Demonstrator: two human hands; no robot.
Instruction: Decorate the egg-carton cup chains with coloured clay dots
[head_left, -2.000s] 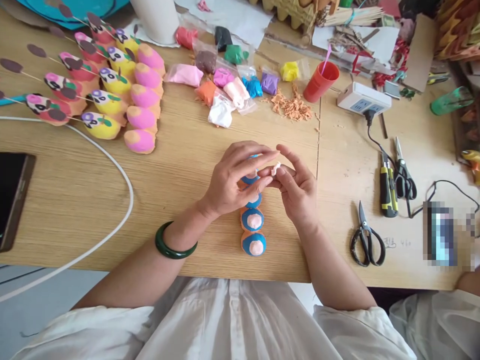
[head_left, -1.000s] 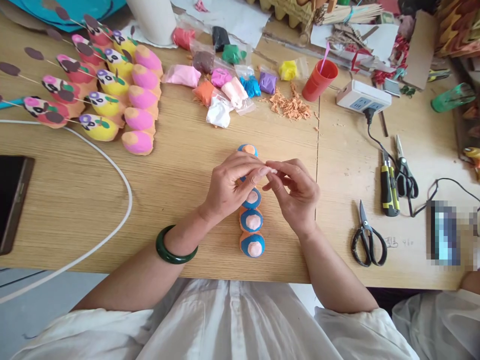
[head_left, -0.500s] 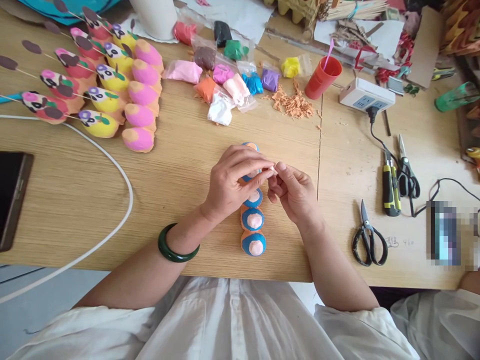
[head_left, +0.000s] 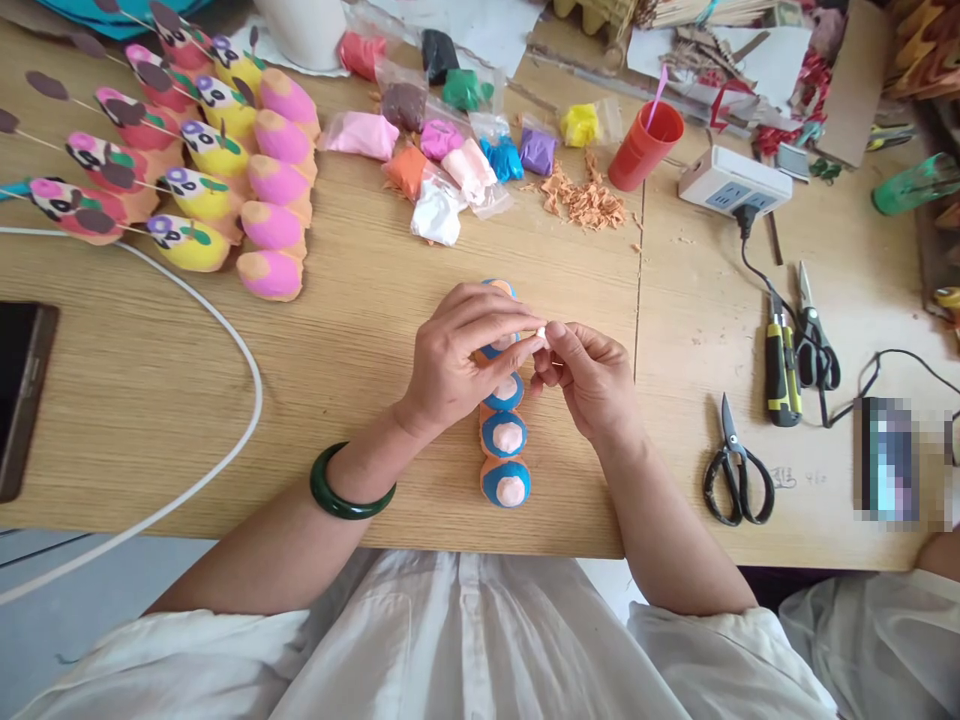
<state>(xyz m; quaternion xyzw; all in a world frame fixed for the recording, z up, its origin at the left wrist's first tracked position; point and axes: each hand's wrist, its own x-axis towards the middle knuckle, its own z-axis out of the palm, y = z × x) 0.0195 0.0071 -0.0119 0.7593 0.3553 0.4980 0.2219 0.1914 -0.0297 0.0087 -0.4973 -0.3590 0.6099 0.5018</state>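
My left hand [head_left: 465, 355] and my right hand [head_left: 589, 375] meet fingertip to fingertip above the wooden table [head_left: 360, 330]. Both pinch a small bit of white clay [head_left: 541, 332]. Under them lies a row of orange egg-carton cups [head_left: 504, 440] covered in blue clay with pink dots; the far cups are partly hidden by my left hand. A dark green bangle [head_left: 346, 490] circles my left wrist.
Bags of coloured clay [head_left: 450, 160] lie at the back, beside orange scraps [head_left: 585, 205] and a red cup [head_left: 643, 145]. Painted carton figures [head_left: 202, 170] sit far left. Black scissors [head_left: 733, 470], pliers [head_left: 795, 345], a power strip [head_left: 735, 180], a white cable [head_left: 225, 300] and a phone [head_left: 19, 390] surround the work.
The white clay bit was held up by my right fingers; both hands now pinch it between their tips. The view shifted slightly; the hands stay over the cup row.
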